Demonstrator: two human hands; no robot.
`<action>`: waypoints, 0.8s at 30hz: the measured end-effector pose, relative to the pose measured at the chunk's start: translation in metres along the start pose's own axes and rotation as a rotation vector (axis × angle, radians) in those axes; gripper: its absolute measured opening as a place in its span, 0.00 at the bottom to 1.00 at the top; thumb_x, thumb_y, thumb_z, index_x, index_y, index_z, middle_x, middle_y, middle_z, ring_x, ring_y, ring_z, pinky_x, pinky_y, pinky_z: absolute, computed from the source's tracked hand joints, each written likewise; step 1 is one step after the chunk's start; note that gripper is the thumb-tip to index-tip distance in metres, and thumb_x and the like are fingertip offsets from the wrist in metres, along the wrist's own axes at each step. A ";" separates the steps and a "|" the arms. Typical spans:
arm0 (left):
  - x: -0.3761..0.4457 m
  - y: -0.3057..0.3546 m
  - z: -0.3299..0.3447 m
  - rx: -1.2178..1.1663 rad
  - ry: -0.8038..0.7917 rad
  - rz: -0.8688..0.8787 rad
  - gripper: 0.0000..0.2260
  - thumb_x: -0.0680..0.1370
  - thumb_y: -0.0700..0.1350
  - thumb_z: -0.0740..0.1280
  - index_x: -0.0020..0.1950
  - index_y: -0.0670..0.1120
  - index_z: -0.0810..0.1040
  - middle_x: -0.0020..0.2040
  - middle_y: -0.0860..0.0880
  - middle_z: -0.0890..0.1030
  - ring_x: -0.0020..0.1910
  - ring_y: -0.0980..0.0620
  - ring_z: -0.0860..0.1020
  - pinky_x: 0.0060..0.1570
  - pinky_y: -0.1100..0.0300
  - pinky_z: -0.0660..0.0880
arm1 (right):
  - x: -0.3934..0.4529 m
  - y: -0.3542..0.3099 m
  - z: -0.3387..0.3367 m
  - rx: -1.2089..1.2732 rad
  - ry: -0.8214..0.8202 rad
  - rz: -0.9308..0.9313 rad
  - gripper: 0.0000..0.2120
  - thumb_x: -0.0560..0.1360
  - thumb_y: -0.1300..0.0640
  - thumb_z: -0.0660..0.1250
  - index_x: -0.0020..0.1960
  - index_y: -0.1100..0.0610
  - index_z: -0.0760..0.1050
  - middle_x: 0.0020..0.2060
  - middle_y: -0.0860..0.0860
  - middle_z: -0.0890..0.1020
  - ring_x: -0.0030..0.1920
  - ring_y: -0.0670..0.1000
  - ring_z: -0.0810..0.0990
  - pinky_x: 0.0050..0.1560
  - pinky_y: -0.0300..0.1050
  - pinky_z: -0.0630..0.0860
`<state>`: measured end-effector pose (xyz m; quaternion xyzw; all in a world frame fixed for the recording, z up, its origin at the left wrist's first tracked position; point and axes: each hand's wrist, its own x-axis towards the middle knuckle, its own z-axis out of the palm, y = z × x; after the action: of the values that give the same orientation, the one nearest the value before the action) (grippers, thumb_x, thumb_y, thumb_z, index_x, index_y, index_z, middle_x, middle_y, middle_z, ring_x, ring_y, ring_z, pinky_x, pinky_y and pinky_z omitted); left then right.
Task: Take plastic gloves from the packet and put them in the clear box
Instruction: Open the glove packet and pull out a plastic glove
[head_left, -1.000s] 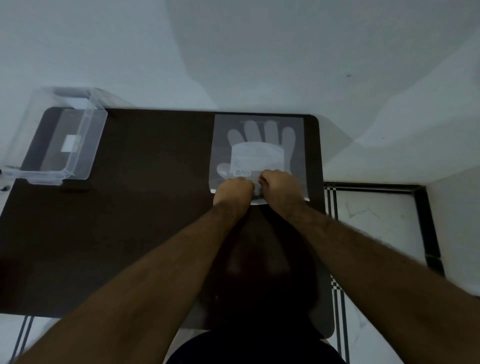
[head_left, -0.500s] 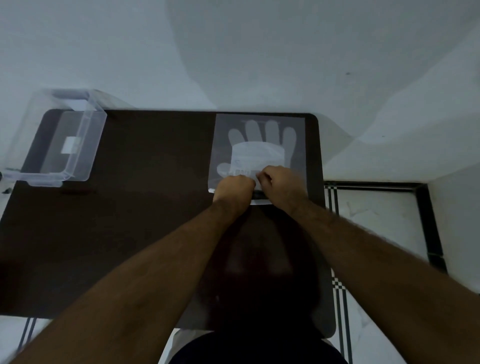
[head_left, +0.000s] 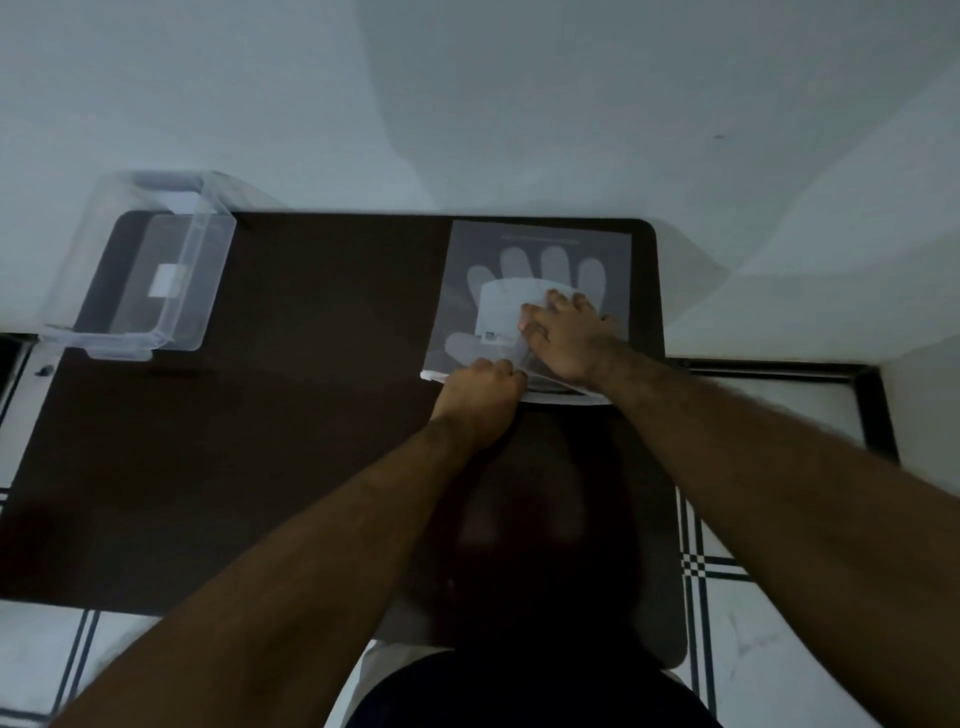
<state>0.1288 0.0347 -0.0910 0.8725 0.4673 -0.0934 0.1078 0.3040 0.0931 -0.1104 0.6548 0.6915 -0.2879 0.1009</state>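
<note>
The flat clear glove packet (head_left: 540, 249), printed with a pale hand shape, lies at the far right of the dark table (head_left: 311, 415). My left hand (head_left: 480, 387) is a fist pinching the packet's near edge. My right hand (head_left: 566, 338) reaches forward at the packet's open near end, its fingers apart over the white card in the middle. I cannot tell whether it is inside the film or on top of it. The clear box (head_left: 150, 275) stands open and empty at the far left corner, well away from both hands.
The table's far edge meets a white wall (head_left: 467, 104). White tiled floor with dark lines (head_left: 727, 571) shows to the right and along the near edge. My dark-clothed body (head_left: 519, 691) is at the near edge of the table.
My right hand has left the packet's near edge and slid forward to its middle, fingers now spread. My left hand has stayed gripping the near edge.
</note>
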 end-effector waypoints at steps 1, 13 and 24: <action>-0.004 0.002 0.000 -0.002 0.000 0.004 0.12 0.85 0.44 0.63 0.68 0.45 0.78 0.60 0.44 0.80 0.56 0.44 0.79 0.49 0.50 0.77 | 0.002 0.001 0.000 -0.027 0.000 -0.002 0.28 0.86 0.36 0.46 0.84 0.42 0.55 0.86 0.53 0.51 0.85 0.64 0.49 0.78 0.76 0.54; -0.083 0.019 0.024 -0.107 0.062 0.075 0.11 0.85 0.46 0.64 0.65 0.46 0.79 0.56 0.46 0.81 0.50 0.47 0.79 0.43 0.55 0.70 | 0.014 0.004 0.003 -0.156 0.023 -0.047 0.30 0.84 0.36 0.56 0.84 0.43 0.56 0.85 0.54 0.54 0.83 0.66 0.55 0.77 0.74 0.59; -0.176 0.030 0.067 -0.132 0.127 0.142 0.11 0.65 0.41 0.81 0.40 0.45 0.81 0.34 0.48 0.79 0.28 0.47 0.76 0.28 0.60 0.64 | 0.000 -0.010 0.024 -0.155 0.146 -0.071 0.29 0.84 0.40 0.60 0.82 0.48 0.61 0.83 0.57 0.60 0.81 0.66 0.60 0.75 0.75 0.63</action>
<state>0.0532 -0.1398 -0.1062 0.8985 0.4156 0.0011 0.1415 0.2886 0.0805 -0.1272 0.6393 0.7399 -0.1887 0.0903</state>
